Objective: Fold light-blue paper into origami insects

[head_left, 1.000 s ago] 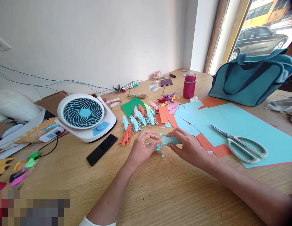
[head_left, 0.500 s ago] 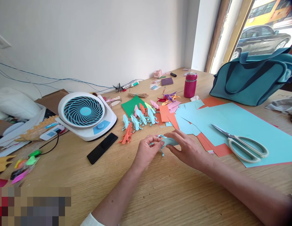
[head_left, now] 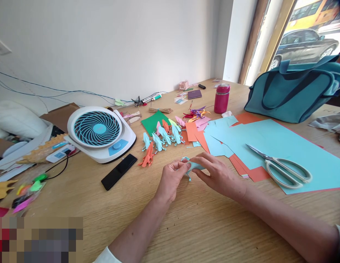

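A small light-blue folded paper figure (head_left: 196, 166) with thin legs is held between my two hands, just above the table. My left hand (head_left: 172, 175) pinches its left end between thumb and fingers. On its right side, my right hand (head_left: 218, 173) is closed around the paper with thumb and fingertips; part of the figure is hidden behind them. Beyond my hands stand several finished light-blue paper figures (head_left: 165, 136) of a similar folded shape. An orange paper figure (head_left: 147, 155) lies at their front left.
Scissors (head_left: 281, 168) lie on light-blue paper sheets (head_left: 268, 137) at right. A black phone (head_left: 119, 171) and a white fan (head_left: 102, 133) are at left. Farther back are green paper (head_left: 152, 122), a magenta flask (head_left: 222, 99) and a teal bag (head_left: 290, 93).
Both hands keep hold of the paper figure. The right fingers have shifted slightly left over it, and the left wrist has turned a little. The things on the table stay put.
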Motion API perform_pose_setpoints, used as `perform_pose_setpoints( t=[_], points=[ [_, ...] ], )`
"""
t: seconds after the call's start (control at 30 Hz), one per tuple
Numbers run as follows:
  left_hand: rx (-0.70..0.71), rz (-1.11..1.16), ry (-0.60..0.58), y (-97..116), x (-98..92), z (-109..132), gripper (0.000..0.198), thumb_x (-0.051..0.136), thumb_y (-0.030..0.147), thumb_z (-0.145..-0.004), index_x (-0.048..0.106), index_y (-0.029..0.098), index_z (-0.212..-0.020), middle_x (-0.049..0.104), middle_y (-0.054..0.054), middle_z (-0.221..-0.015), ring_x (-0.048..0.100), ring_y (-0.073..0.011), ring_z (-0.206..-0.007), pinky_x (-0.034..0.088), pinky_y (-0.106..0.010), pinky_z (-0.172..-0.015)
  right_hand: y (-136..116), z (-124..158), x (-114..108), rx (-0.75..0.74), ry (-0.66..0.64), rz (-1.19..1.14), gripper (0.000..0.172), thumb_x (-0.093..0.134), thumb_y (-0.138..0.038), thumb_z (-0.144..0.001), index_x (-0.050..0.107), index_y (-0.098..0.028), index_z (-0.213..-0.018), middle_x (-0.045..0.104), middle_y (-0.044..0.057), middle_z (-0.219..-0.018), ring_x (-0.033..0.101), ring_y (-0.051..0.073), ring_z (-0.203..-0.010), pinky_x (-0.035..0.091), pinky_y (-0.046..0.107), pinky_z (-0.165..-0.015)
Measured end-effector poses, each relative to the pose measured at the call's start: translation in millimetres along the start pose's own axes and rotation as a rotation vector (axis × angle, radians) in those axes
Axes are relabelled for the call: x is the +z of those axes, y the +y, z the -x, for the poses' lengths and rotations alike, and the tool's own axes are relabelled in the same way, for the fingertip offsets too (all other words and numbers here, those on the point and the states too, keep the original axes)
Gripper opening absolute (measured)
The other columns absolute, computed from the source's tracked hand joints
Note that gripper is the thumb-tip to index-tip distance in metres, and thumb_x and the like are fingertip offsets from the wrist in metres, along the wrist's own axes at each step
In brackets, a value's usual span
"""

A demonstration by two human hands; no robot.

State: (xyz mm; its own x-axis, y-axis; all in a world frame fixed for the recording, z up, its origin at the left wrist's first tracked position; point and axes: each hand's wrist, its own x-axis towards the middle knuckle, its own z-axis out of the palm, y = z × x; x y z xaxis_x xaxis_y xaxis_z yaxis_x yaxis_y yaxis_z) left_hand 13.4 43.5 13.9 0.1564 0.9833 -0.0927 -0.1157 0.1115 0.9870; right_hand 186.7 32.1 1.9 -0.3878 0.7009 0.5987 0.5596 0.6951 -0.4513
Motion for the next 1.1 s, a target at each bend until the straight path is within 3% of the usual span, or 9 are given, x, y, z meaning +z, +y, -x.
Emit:
perform_pose_setpoints(
  t=[0.23,0.5,0.63,0.77,0.83,0.93,1.0,1.1],
  points=[
    [-0.001,-0.049,0.001,2.5,-1.8,0.1,0.024,0.079,0.038,-0.069,0.072,0.016,-0.065,0.069,-0.005,-0.087,0.059,-0.0205,-0.101,0.040,-0.032,-0.094,1.6,-1.0,1.0,0.032,0.031,-0.048,0.019,0.057,-0.020,-0.094,0.060,-0.022,-0.113,0.063,0.007,-0.101,0.062,0.017,-0.085,0.050,0.030,-0.072],
    [-0.011,0.015,-0.024,3.3,-0.1,2.2,0.027,0.077,0.037,-0.071,0.067,0.015,-0.059,0.063,-0.001,-0.069,0.058,-0.0153,-0.082,0.043,-0.028,-0.083,1.8,-0.1,3.6,0.009,0.048,-0.061,0.020,0.059,-0.018,-0.092,0.061,-0.021,-0.112,0.062,0.008,-0.106,0.061,0.017,-0.091,0.051,0.029,-0.078],
    [0.001,-0.034,-0.033,3.8,0.0,1.8,0.025,0.076,0.038,-0.073,0.070,0.015,-0.063,0.068,-0.003,-0.079,0.061,-0.0165,-0.088,0.045,-0.027,-0.084,2.7,-0.4,2.7,0.024,0.053,-0.061,0.021,0.059,-0.018,-0.093,0.062,-0.022,-0.113,0.062,0.007,-0.104,0.062,0.016,-0.089,0.051,0.030,-0.076],
    [0.090,-0.221,0.012,5.6,-11.6,-6.8,0.030,0.067,0.045,-0.080,0.073,0.015,-0.075,0.071,-0.008,-0.103,0.064,-0.0196,-0.096,0.049,-0.028,-0.079,7.7,-1.1,-0.1,0.028,0.071,-0.051,0.021,0.060,-0.018,-0.092,0.063,-0.023,-0.111,0.063,0.006,-0.103,0.062,0.015,-0.085,0.051,0.029,-0.072],
    [0.141,-0.363,0.044,7.0,-23.6,-15.2,0.034,0.061,0.048,-0.084,0.072,0.016,-0.079,0.072,-0.008,-0.105,0.066,-0.0203,-0.093,0.051,-0.029,-0.075,10.7,-1.7,-2.1,0.044,0.082,-0.063,0.019,0.059,-0.018,-0.092,0.063,-0.024,-0.110,0.063,0.006,-0.105,0.062,0.015,-0.083,0.051,0.028,-0.068],
    [0.223,-0.705,0.023,9.8,-44.0,-28.0,0.024,0.062,0.041,-0.084,0.072,0.019,-0.087,0.073,-0.006,-0.094,0.066,-0.0217,-0.093,0.051,-0.035,-0.084,13.9,-2.5,-5.3,0.106,0.094,-0.076,0.019,0.059,-0.020,-0.091,0.065,-0.025,-0.109,0.063,0.006,-0.107,0.064,0.016,-0.083,0.049,0.026,-0.059],
    [0.268,-0.913,0.004,11.5,-54.5,-33.2,0.018,0.067,0.036,-0.081,0.072,0.021,-0.092,0.072,-0.006,-0.103,0.064,-0.0235,-0.102,0.049,-0.038,-0.091,14.9,-2.7,-7.3,0.157,0.098,-0.067,0.019,0.060,-0.022,-0.091,0.065,-0.026,-0.108,0.064,0.005,-0.108,0.065,0.016,-0.083,0.048,0.026,-0.057],
    [0.301,-1.055,-0.083,12.7,-61.5,-34.5,0.025,0.070,0.037,-0.080,0.071,0.023,-0.101,0.069,-0.006,-0.112,0.062,-0.0242,-0.108,0.047,-0.038,-0.096,15.5,-2.5,-9.3,0.202,0.089,-0.066,0.018,0.060,-0.025,-0.091,0.067,-0.026,-0.107,0.065,0.006,-0.108,0.065,0.016,-0.083,0.049,0.026,-0.058]
  ],
)
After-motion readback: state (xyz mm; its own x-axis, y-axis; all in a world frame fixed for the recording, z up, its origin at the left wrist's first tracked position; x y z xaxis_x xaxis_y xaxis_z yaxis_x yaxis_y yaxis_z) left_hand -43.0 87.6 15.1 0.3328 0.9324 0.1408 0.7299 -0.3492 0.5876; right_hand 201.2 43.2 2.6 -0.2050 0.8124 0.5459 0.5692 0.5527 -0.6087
